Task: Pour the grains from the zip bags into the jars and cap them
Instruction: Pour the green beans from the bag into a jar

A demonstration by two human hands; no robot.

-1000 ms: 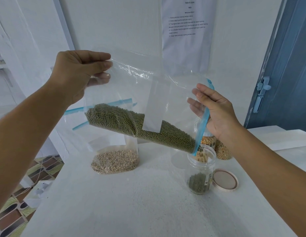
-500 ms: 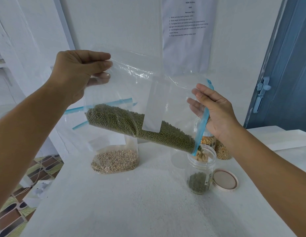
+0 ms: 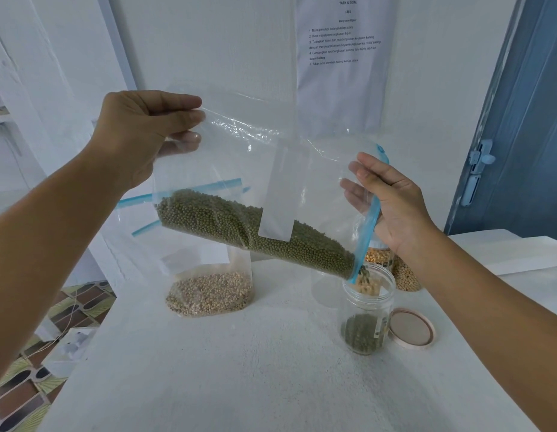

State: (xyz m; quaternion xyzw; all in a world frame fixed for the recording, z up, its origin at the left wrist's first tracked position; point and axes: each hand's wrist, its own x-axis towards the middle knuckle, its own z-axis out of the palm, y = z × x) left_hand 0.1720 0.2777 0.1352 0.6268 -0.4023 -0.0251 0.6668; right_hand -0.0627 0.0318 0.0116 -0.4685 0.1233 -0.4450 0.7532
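While the left hand (image 3: 140, 135) pinched the zip bag's (image 3: 240, 169) raised bottom corner, the right hand (image 3: 392, 207) gripped its blue zipper mouth, green grains (image 3: 249, 232) falling into the open jar (image 3: 366, 313) directly below the right hand.

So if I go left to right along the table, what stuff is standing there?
Bag of pale grains → open jar with green beans in the bottom → lid lying flat on the table.

clear zip bag (image 3: 240, 145) with blue zipper strip (image 3: 369, 219) holds green grains (image 3: 240, 226); lid (image 3: 411, 328) pinkish; table (image 3: 240, 369) white.
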